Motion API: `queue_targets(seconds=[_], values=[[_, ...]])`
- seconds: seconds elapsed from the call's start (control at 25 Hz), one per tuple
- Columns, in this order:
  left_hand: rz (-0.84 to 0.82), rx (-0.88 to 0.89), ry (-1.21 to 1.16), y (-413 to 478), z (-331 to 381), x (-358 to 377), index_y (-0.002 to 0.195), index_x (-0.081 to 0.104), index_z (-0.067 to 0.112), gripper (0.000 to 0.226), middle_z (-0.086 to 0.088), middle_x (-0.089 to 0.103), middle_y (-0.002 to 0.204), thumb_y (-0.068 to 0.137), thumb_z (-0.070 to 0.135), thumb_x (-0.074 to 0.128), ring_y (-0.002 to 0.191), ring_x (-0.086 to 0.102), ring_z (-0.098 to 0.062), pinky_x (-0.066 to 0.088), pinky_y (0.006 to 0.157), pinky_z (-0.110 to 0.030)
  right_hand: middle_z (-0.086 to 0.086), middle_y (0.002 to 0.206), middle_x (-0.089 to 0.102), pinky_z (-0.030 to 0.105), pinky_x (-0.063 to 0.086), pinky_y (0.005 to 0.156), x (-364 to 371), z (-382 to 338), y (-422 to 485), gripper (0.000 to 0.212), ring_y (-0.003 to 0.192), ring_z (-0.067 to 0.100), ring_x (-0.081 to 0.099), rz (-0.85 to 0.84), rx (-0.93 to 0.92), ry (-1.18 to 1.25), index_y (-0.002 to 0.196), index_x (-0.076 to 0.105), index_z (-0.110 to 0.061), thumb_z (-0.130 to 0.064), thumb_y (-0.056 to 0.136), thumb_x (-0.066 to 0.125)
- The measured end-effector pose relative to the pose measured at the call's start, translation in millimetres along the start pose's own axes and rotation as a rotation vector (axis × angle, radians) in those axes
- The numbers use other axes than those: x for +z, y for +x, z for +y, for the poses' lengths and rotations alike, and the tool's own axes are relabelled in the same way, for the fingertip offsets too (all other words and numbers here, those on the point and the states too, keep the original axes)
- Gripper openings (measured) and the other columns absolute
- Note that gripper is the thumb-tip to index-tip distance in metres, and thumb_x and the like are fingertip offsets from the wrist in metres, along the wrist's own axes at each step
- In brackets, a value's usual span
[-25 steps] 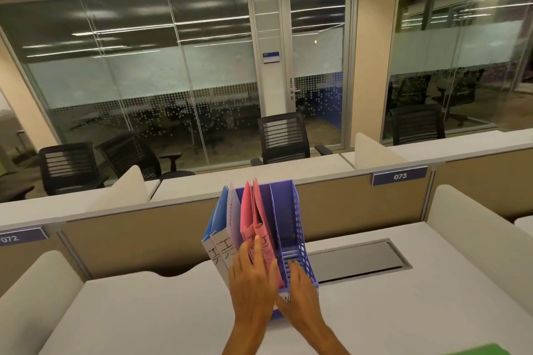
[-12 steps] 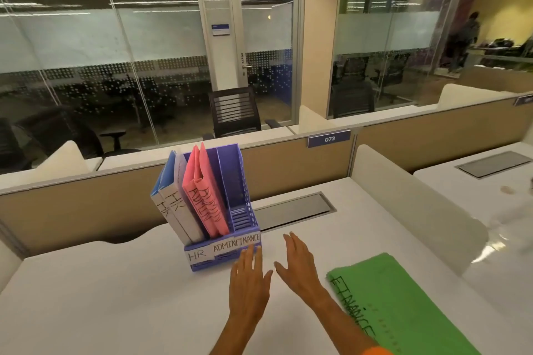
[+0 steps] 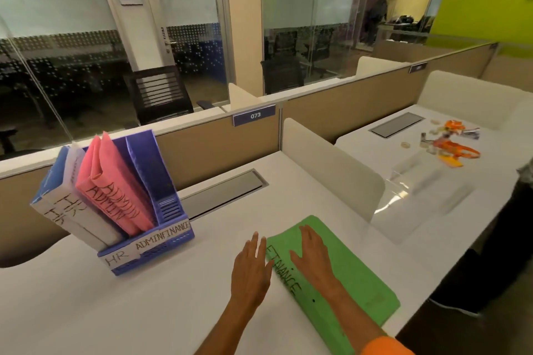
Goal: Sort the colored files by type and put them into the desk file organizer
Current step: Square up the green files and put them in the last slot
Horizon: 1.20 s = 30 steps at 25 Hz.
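A blue desk file organizer (image 3: 170,235) stands on the white desk at the left, labelled HR, ADMIN and FINANCE. Blue and white HR files (image 3: 65,204) fill its left slot and pink ADMIN files (image 3: 115,199) lean in the middle slot; the right FINANCE slot (image 3: 150,170) holds nothing. A green file marked FINANCE (image 3: 343,271) lies flat on the desk at the lower right. My right hand (image 3: 313,256) rests flat on the green file, fingers spread. My left hand (image 3: 251,268) hovers open just left of the file's edge, holding nothing.
A white divider panel (image 3: 331,176) separates this desk from the neighbouring one, where orange items and small objects (image 3: 450,144) lie. A grey cable hatch (image 3: 225,193) sits behind the organizer. A beige partition (image 3: 216,141) runs along the back. A dark-clothed person (image 3: 490,242) stands at the right edge.
My hands left the organizer's files and moved right. The right hand now lies on the green file; the view has swung right and down.
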<state>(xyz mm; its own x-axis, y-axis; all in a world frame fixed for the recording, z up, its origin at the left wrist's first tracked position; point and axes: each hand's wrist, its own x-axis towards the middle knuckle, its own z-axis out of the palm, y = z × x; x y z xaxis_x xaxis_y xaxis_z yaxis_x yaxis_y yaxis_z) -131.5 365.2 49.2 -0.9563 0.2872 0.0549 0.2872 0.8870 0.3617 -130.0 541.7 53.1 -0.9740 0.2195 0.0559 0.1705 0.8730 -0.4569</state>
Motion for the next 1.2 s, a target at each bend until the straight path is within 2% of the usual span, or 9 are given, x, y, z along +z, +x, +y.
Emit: queue_targets(seconds=[0.36,0.48,0.56,0.64,0.8,0.88,0.96,1.08,1.2], values=[[-0.162,-0.06,-0.187,2,43,50,0.154,0.018,0.017,0.059,-0.004,0.016,0.164,0.102,0.035,0.039,0.148,0.024,-0.018,0.036,0.113,-0.032,0.008,0.145,0.04,0.037,0.032,0.109,8,66,-37,0.072,0.132,0.023,0.037,-0.098,0.101,-0.028,0.145,0.029,-0.013,-0.045,0.087,0.059],[-0.182,-0.129,-0.315,-1,45,66,0.154,0.019,0.013,0.061,-0.006,0.023,0.161,0.101,0.029,0.043,0.144,0.033,-0.021,0.037,0.113,-0.035,0.006,0.146,0.039,0.039,0.03,0.109,22,79,-55,0.078,0.133,0.022,0.035,-0.179,0.127,-0.022,0.145,0.028,-0.015,-0.064,0.086,0.045],[-0.146,-0.183,-0.452,-1,46,77,0.151,0.026,0.012,0.06,-0.007,0.039,0.154,0.097,0.025,0.051,0.136,0.045,-0.023,0.041,0.111,-0.038,0.005,0.15,0.032,0.041,0.026,0.112,29,84,-63,0.094,0.137,0.022,0.028,-0.216,0.127,-0.031,0.145,0.026,-0.016,-0.081,0.076,0.021],[-0.053,-0.326,-0.654,-1,53,77,0.144,0.037,0.013,0.056,-0.007,0.056,0.137,0.092,0.016,0.058,0.122,0.058,-0.023,0.05,0.102,-0.038,0.006,0.155,0.025,0.045,0.019,0.116,33,86,-66,0.105,0.142,0.023,0.021,-0.232,0.122,-0.045,0.146,0.024,-0.018,-0.086,0.067,0.009],[0.077,-0.783,-1.045,12,63,70,0.134,0.047,0.004,0.059,-0.008,0.064,0.118,0.081,0.005,0.073,0.098,0.065,-0.025,0.056,0.088,-0.036,0.003,0.16,0.008,0.054,0.002,0.115,31,77,-69,0.114,0.146,0.024,0.005,-0.352,0.102,-0.056,0.149,0.016,-0.024,-0.094,0.058,0.016],[0.027,-0.853,-1.122,20,60,75,0.126,0.055,0.003,0.056,-0.01,0.069,0.113,0.076,0.007,0.079,0.096,0.068,-0.028,0.058,0.089,-0.044,0.003,0.16,0.002,0.056,0.0,0.114,31,72,-73,0.119,0.146,0.025,0.0,-0.401,0.077,-0.068,0.15,0.009,-0.024,-0.095,0.056,0.025],[-0.07,-0.818,-1.141,26,59,75,0.112,0.066,0.0,0.04,-0.011,0.074,0.098,0.075,0.007,0.079,0.09,0.071,-0.028,0.059,0.086,-0.046,0.005,0.16,0.0,0.054,0.003,0.116,32,67,-76,0.106,0.146,0.027,0.0,-0.385,0.072,-0.109,0.15,0.005,-0.022,-0.08,0.071,0.045],[-0.124,-0.726,-1.154,29,63,66,0.105,0.069,0.006,0.026,-0.01,0.075,0.094,0.08,0.008,0.075,0.088,0.072,-0.026,0.061,0.081,-0.045,0.01,0.159,0.006,0.047,0.011,0.117,33,54,-77,0.079,0.146,0.03,0.006,-0.267,0.078,-0.126,0.15,0.008,-0.016,-0.041,0.09,0.052],[-0.141,-0.633,-1.222,28,73,51,0.109,0.061,0.011,0.027,-0.01,0.073,0.098,0.084,0.008,0.071,0.089,0.072,-0.026,0.061,0.07,-0.039,0.018,0.149,0.036,0.046,0.033,0.11,30,35,-75,0.08,0.136,0.035,0.036,-0.191,0.108,-0.137,0.145,0.029,-0.007,-0.022,0.078,0.071]])
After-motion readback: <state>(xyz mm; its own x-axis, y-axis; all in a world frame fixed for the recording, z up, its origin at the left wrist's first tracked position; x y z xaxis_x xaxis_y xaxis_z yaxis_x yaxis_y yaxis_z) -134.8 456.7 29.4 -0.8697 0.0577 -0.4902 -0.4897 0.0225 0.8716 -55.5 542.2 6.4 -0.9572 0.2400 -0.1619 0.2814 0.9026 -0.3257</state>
